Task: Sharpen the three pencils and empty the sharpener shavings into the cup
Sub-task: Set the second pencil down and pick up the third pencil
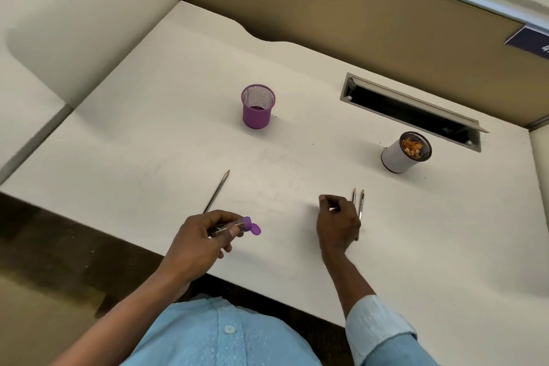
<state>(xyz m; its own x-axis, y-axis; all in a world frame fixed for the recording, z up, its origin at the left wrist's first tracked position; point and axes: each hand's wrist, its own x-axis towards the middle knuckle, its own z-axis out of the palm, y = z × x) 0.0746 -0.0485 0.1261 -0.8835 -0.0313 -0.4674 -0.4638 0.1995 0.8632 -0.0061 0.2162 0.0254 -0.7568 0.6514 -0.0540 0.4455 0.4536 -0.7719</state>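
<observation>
My left hand [205,236] grips a clear tube-shaped sharpener [234,225] with a purple cap flipped open at its right end. One pencil [218,189] lies on the white desk [166,116] just beyond that hand, tip pointing away. Two more pencils [358,202] lie side by side to the right, tips away. My right hand [337,224] hovers over their near ends with fingers loosely curled and holds nothing. A white cup [399,157] holding orange-brown shavings stands at the right.
A purple mesh cup [257,107] stands at the middle back of the desk. A recessed cable slot [413,111] with an open lid lies behind the white cup. Tan partition walls close off the back and the right side.
</observation>
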